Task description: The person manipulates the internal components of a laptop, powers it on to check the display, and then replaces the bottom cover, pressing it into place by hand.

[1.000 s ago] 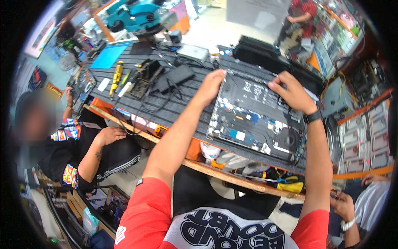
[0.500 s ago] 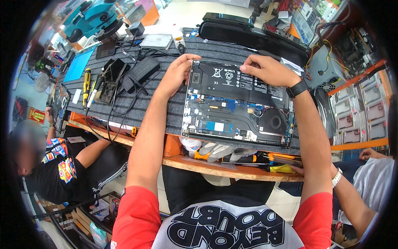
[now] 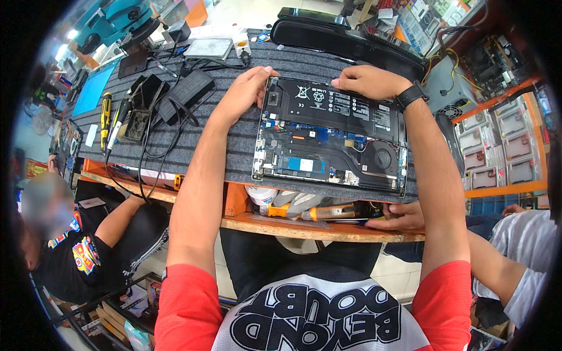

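Observation:
An opened laptop (image 3: 328, 137) lies in front of me with its bottom cover off, showing a black battery (image 3: 339, 108), blue circuit boards and a round fan (image 3: 380, 157). My left hand (image 3: 249, 90) grips its far left corner, thumb on the rim and the other fingers partly hidden beside the edge. At the far edge, right of the middle, my right hand (image 3: 374, 83) has its fingers bent and closed over the rim. Its fingertips are partly hidden.
The laptop rests on a grey striped mat (image 3: 205, 152). To the left are a black power adapter (image 3: 193, 93), cables and a yellow screwdriver (image 3: 105, 120). A co-worker's hand (image 3: 404, 216) reaches into the tool shelf below. A grey power supply unit (image 3: 445, 88) stands at the right.
My right hand has shifted from over the battery's far part to the laptop's far rim. My left hand keeps its corner. The co-worker's hand has moved farther into the shelf. The whole view has shifted.

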`<state>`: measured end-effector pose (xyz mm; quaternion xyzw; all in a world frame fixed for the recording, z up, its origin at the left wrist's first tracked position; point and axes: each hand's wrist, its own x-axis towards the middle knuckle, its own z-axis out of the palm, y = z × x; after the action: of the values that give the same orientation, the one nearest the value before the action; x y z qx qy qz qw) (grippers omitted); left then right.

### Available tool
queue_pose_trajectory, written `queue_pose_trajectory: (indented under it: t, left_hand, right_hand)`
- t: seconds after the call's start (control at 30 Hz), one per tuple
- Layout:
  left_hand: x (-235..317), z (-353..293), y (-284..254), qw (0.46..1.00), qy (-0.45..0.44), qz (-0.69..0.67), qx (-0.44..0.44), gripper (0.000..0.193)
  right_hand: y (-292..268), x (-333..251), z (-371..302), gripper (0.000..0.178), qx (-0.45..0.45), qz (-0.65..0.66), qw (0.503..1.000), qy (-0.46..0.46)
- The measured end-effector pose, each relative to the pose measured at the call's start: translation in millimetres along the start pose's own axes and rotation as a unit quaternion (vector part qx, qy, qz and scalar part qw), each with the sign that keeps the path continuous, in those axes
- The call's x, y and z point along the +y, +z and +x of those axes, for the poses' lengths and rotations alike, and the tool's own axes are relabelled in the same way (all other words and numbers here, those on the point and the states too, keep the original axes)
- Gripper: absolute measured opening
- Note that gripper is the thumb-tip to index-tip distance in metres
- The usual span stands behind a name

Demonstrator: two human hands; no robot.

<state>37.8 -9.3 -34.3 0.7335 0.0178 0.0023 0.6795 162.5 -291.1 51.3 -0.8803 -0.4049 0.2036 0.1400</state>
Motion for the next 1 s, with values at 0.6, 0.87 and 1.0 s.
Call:
queue_pose_trajectory:
  t: [0.6,0.87,1.0]
  left_hand:
    - [29,17,13,0.971,-0.057,0.23,0.03,0.055]
    - [56,26,35,0.893,-0.108,0.436,0.029,0.071]
    - [59,28,49,0.873,-0.148,0.461,0.056,0.073]
  right_hand:
    - [-16,-6,-101,0.039,0.283,0.123,0.951,-0.033]
    - [81,-10,-225,0.024,0.415,0.142,0.897,0.06]
    - [107,17,-241,0.031,0.374,0.088,0.913,0.141]
